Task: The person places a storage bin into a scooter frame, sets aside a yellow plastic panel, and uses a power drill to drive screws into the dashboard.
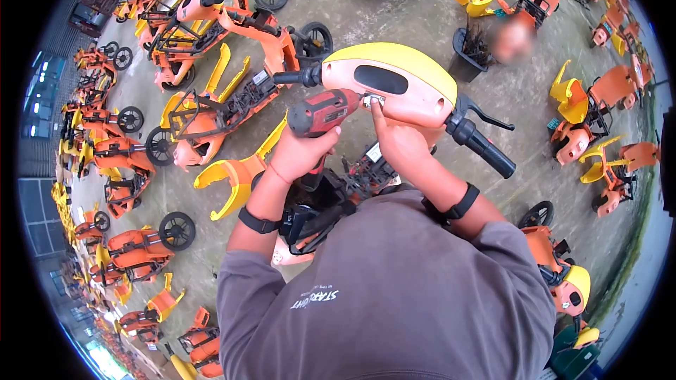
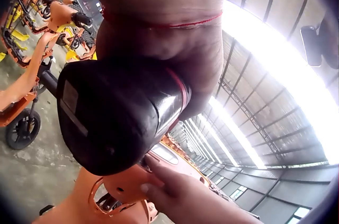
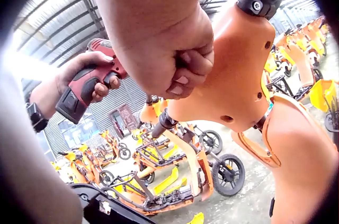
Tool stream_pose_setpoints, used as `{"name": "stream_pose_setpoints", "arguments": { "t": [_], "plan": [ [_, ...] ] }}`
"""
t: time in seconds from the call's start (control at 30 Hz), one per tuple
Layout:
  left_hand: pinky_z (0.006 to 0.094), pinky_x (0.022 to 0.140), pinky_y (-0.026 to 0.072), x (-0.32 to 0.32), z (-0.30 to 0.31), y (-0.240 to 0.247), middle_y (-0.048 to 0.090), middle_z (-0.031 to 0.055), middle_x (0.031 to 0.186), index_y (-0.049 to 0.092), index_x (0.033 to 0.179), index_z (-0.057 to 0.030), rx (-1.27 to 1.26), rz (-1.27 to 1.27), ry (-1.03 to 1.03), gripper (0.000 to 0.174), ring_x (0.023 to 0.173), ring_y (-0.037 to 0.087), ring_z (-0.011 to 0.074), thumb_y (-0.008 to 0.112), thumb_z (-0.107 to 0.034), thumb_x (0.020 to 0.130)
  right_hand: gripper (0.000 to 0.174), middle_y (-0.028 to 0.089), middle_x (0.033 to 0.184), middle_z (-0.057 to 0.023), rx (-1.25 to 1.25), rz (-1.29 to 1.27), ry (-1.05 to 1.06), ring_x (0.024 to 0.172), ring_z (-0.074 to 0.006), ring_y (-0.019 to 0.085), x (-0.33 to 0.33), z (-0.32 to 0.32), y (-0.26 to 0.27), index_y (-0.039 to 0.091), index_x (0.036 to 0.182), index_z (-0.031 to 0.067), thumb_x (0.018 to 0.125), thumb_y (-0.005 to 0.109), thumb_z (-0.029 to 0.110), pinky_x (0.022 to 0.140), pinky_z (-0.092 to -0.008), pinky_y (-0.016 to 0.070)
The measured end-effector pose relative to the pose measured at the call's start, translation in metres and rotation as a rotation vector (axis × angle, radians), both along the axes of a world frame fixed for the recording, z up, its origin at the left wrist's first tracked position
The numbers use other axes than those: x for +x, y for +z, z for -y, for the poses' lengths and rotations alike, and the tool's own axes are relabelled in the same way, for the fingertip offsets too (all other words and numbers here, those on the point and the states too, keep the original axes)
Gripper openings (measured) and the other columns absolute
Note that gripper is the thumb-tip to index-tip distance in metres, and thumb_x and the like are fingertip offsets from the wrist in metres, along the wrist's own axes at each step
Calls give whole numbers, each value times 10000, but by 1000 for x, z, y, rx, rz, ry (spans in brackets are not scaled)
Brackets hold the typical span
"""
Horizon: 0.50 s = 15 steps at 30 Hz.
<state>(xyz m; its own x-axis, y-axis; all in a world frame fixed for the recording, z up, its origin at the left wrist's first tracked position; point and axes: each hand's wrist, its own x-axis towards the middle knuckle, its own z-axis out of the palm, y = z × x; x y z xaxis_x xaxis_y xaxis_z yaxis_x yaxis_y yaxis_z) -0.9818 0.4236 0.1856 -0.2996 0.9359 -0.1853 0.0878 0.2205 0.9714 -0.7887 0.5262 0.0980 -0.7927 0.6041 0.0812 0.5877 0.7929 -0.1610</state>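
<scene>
While the person's left hand (image 1: 303, 152) is wrapped firmly round the handle of a red-and-black power driver (image 1: 318, 114), its nose aimed at a scooter's handlebar cover (image 1: 422, 93), the right hand (image 1: 403, 145) reaches in from the other side, index finger stretched straight out onto a small metal piece (image 1: 367, 100). Its other fingers are folded toward the palm, and from where I stand I can't tell whether they hold anything. That metal piece sits near the lower edge of the cover, just below the dark oval panel (image 1: 381, 79), with the driver's tip right beside the fingertip; whether tip and piece actually touch is too small to make out. I'd judge this to be the fastening step, the finger steadying the piece while the driver works a screw there, though it could equally be loosening. Next, I reckon, calls for keeping the driver square to the cover, pressing evenly, and keeping that fingertip clear of the bit. Beyond the cover's right end stick out a black grip (image 1: 486, 149) and a brake lever (image 1: 488, 114); below it, the scooter's body lies open around bared electronics (image 1: 374, 157). Left of the person, a yellow panel (image 1: 243, 176) lies on the concrete floor (image 1: 524, 98), and more part-stripped orange scooters (image 1: 137, 245) spread out toward the floor's edges.
</scene>
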Motion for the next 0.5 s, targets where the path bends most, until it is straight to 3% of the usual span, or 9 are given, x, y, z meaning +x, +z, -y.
{"name": "stream_pose_setpoints", "arguments": {
  "t": [0.17, 0.23, 0.3, 0.5],
  "plan": [
    [271, 563, 520, -3, -3, 4, 656, 20, 837, 603, 1152, -3, 0, 25, -7, 330, 606, 604, 98, 704, -106, 856, 736, 545, 512, -79, 27, -39, 22, 386, -221, 531, 1, 0, -2, 306, 1480, -103, 791, 524, 39, 373, -402, 434],
    [270, 559, 518, -1, -5, 8, 652, 18, 832, 600, 1155, -4, 0, 15, -13, 331, 601, 600, 98, 702, -107, 858, 726, 587, 553, -126, -53, -41, 15, 431, -274, 584, 1, -1, -1, 288, 1500, -66, 823, 519, 54, 423, -428, 490],
    [266, 610, 495, 2, -5, 12, 646, -1, 870, 620, 1098, -25, -51, 32, 6, 258, 702, 595, 82, 707, -57, 858, 724, 588, 555, -127, -67, -40, 9, 431, -276, 584, 0, -1, -1, 288, 1499, -66, 823, 519, 54, 423, -430, 490],
    [280, 595, 499, 4, -5, 10, 630, 7, 815, 619, 1061, -26, -58, 62, 11, 212, 664, 604, 105, 697, -70, 869, 724, 594, 555, -130, -59, -17, 8, 422, -277, 582, -1, -1, -3, 286, 1496, -74, 822, 518, 56, 419, -432, 490]
  ]
}}
